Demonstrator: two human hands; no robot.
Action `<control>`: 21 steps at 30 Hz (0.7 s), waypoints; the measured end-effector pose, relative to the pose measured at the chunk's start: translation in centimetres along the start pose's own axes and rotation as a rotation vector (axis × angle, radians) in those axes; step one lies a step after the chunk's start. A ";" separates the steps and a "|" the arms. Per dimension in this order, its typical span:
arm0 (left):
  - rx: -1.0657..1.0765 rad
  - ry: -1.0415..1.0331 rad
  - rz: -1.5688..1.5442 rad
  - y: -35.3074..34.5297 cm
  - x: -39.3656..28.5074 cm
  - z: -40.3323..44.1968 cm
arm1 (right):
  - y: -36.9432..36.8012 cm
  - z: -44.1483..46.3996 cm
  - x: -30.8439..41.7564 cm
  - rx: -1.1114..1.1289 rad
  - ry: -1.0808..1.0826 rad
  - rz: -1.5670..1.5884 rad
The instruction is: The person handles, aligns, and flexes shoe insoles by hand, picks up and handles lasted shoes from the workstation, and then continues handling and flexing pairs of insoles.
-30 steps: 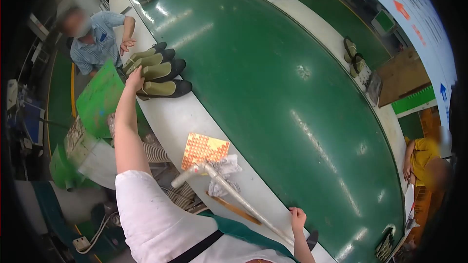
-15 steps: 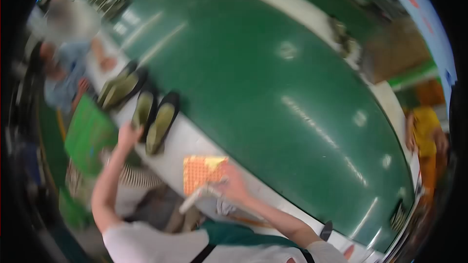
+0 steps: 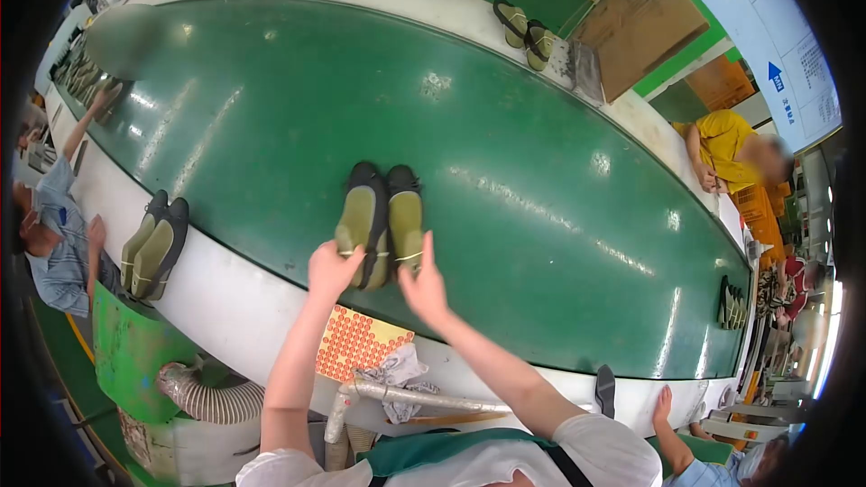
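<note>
Over the green belt point(image 3: 523, 298), a pair of black shoes with olive insides is held upright side by side, toes pointing away. My left hand point(image 3: 334, 269) grips the heel of the left shoe point(image 3: 361, 207). At the heel of the right shoe point(image 3: 405, 216) is my right hand point(image 3: 424, 284), fingers closed on it. Another pair of the same shoes point(image 3: 155, 248) stands on the white ledge point(image 3: 225, 284) at the left. Just below my hands lies a yellow sheet with red round stickers point(image 3: 356, 343), beside a crumpled cloth point(image 3: 397, 374).
A pale pipe point(image 3: 424, 395) crosses the near ledge. A dark sole point(image 3: 604, 390) lies to its right. Co-workers are at the left, right and lower right. More shoes point(image 3: 525, 32) stand on the far ledge. A ribbed hose point(image 3: 212, 397) is at lower left.
The held pair has moved from the left ledge to over the belt. My right hand has come from the near ledge to the right shoe. The view has turned left.
</note>
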State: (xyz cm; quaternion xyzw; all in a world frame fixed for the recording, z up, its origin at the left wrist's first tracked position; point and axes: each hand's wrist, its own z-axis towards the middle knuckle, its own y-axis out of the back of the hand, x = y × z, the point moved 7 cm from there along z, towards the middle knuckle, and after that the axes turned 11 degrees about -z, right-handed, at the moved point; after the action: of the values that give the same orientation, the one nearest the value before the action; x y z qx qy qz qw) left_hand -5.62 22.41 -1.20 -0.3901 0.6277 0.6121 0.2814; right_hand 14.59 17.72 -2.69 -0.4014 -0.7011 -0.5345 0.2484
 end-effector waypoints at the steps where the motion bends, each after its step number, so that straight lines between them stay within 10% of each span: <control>1: -0.029 -0.065 -0.027 -1.7 -0.7 1.5 | 1.9 2.2 -0.6 -0.183 0.202 -0.056; 8: -0.077 -0.078 0.042 -8.1 -3.6 7.8 | 7.4 9.8 -6.0 -0.074 -0.013 0.135; 14: 0.171 0.182 -0.627 -11.5 2.8 8.0 | 13.6 17.6 -6.2 0.053 -0.137 0.672; 21: 0.177 0.275 -0.856 -12.3 3.5 7.4 | 26.0 38.3 7.3 -0.390 0.201 0.194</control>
State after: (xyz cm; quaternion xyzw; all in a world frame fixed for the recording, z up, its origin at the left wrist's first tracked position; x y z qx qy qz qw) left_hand 1.83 29.91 -11.58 -0.6663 0.4915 0.3273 0.4554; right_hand 35.11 58.99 5.61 -0.4521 -0.5146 -0.6706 0.2848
